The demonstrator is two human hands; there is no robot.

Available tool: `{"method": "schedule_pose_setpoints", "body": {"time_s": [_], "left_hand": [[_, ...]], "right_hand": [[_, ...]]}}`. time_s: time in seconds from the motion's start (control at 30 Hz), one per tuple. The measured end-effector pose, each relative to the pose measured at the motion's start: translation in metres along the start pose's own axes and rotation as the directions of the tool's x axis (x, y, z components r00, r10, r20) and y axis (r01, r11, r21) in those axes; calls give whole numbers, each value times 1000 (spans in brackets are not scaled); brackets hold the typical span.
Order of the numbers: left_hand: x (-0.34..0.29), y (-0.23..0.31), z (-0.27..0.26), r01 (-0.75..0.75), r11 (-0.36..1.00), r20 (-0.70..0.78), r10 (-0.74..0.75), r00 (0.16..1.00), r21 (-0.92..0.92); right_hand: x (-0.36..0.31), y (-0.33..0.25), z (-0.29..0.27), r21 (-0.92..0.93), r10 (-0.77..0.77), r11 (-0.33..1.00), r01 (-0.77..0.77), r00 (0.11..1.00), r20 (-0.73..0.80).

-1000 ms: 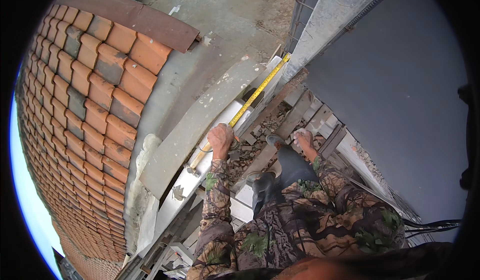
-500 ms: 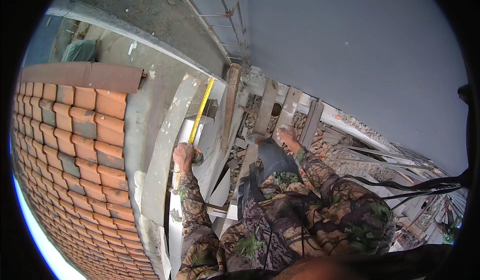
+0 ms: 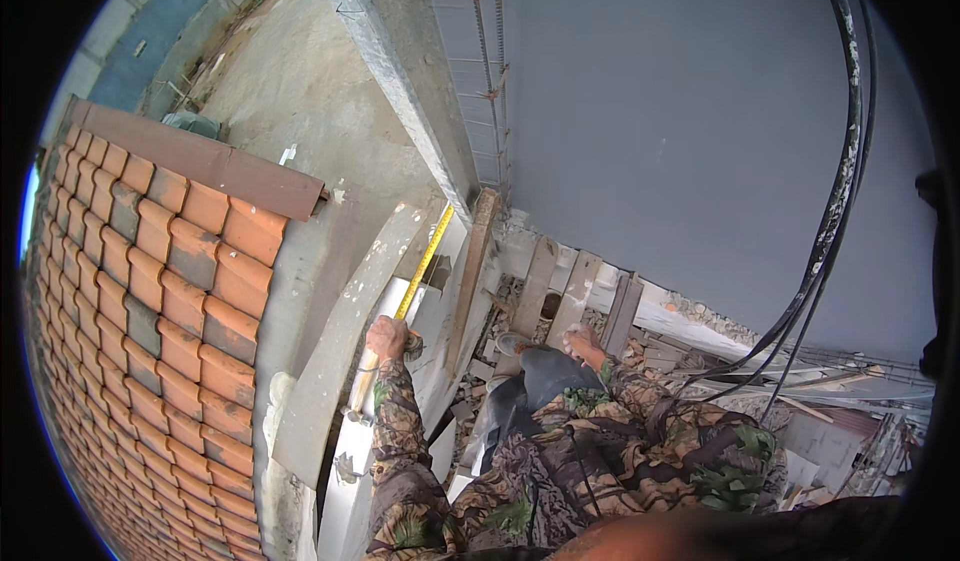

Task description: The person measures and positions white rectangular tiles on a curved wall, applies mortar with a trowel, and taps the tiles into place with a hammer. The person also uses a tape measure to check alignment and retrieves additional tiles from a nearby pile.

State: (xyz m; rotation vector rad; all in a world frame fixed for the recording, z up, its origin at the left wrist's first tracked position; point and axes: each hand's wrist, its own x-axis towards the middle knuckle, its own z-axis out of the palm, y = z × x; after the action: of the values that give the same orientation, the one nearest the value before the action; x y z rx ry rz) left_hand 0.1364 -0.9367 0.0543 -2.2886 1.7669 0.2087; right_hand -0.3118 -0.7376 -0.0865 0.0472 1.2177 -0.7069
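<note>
Head view: the left hand (image 3: 387,339) grips a long yellow metal tape (image 3: 428,259), seemingly to steady it; the right hand's (image 3: 584,342) state I can't tell.

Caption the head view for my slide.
Left hand holding an extended yellow tape measure, with an orange tiled roof to its left.

Left hand (image 3: 387,339) clenched in a grip, right hand (image 3: 582,344) curled, forearms (image 3: 398,426) pointing forward
</note>
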Motion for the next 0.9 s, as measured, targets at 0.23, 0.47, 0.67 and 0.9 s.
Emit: {"method": "schedule_pose_setpoints", "body": {"time_s": [0.23, 0.47, 0.67, 0.9], "left_hand": [[6, -8, -4, -21, 1000, 72, 20, 997, 19], [-2, -13, -23, 64, 992, 187, -43, 981, -107], [11, -37, 3, -76, 995, 159, 86, 984, -68], [23, -52, 25, -219, 970, 187, 198, 962, 102]], "right_hand": [[-14, -12, 13, -403, -264, 889, 218, 963, -62], [24, -11, -27, -172, -304, 941, 292, 952, -41], [68, -1, -70, 560, -218, 828, 30, 937, 272], [63, -13, -58, 104, -247, 962, 253, 967, -66]]}}
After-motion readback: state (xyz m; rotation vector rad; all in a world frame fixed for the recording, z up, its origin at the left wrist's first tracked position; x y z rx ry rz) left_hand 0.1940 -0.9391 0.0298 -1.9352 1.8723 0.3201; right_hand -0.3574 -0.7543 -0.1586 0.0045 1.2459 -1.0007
